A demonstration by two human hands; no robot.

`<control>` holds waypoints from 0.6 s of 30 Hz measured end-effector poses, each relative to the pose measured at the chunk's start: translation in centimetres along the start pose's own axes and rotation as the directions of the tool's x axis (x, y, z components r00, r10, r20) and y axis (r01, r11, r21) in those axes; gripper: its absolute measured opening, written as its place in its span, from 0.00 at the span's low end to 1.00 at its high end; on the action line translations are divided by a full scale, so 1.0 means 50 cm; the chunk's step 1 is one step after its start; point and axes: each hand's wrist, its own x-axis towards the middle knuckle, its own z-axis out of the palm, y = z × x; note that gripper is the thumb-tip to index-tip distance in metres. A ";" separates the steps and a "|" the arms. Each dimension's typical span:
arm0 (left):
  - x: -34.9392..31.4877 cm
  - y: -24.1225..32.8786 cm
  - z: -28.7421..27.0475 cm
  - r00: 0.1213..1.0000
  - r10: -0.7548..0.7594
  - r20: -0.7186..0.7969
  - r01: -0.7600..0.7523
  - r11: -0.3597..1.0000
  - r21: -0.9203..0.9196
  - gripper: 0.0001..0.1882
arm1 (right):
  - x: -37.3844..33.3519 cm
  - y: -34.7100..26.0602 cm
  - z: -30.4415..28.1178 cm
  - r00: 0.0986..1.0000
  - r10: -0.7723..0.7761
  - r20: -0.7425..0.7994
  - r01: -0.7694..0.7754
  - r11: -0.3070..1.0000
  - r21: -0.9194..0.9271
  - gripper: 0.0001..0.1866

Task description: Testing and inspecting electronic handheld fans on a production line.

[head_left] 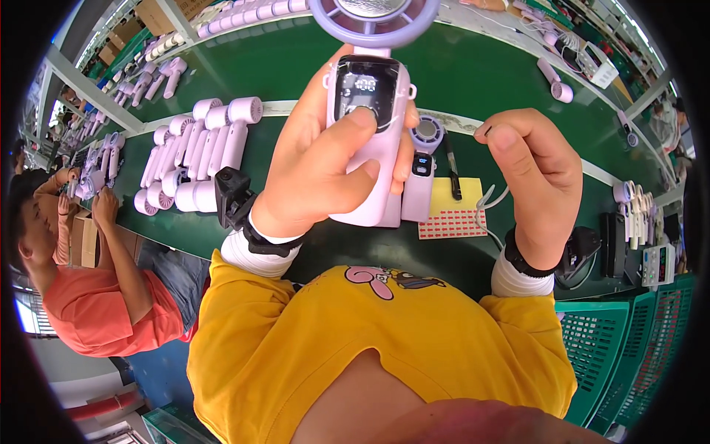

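Observation:
My left hand point(310, 163) is wrapped round a lilac handheld fan point(388, 148), held upright above the table with its round head at the top edge of the view. Its dark display is lit, and my thumb presses at the display's lower end. Off to the right, my right hand point(540, 163) is raised with thumb and forefinger pinched together. A tiny dark thing shows at those fingertips, too small to name. Between my hands, partly behind the held fan, lies another lilac fan point(421, 183) with a lit display.
A black pen point(452, 174) lies on a yellow paper pad point(467, 191), above a sheet of red stickers point(444, 226). A white cable point(482, 211) curls beside them. Several lilac fans point(196, 152) lie at left, near a co-worker point(111, 296). Green crates point(595, 348) stand at lower right.

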 end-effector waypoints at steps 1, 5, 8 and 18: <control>0.000 -0.001 0.000 1.000 0.013 -0.013 -0.013 1.000 -0.024 0.31 | 0.001 0.002 0.001 1.000 -0.016 0.003 0.016 1.000 -0.002 0.04; -0.003 -0.003 -0.001 0.995 0.095 -0.008 -0.093 0.986 0.138 0.35 | 0.002 0.006 0.003 0.999 -0.051 0.006 0.051 0.999 -0.009 0.04; -0.006 -0.004 -0.005 0.991 0.134 -0.023 -0.126 0.970 0.206 0.37 | 0.001 0.008 0.008 0.998 -0.061 0.008 0.061 0.998 -0.009 0.04; -0.050 0.004 -0.068 0.991 -0.019 -0.136 0.045 0.981 0.186 0.38 | -0.007 0.007 0.017 0.996 -0.087 -0.025 0.087 0.996 -0.009 0.04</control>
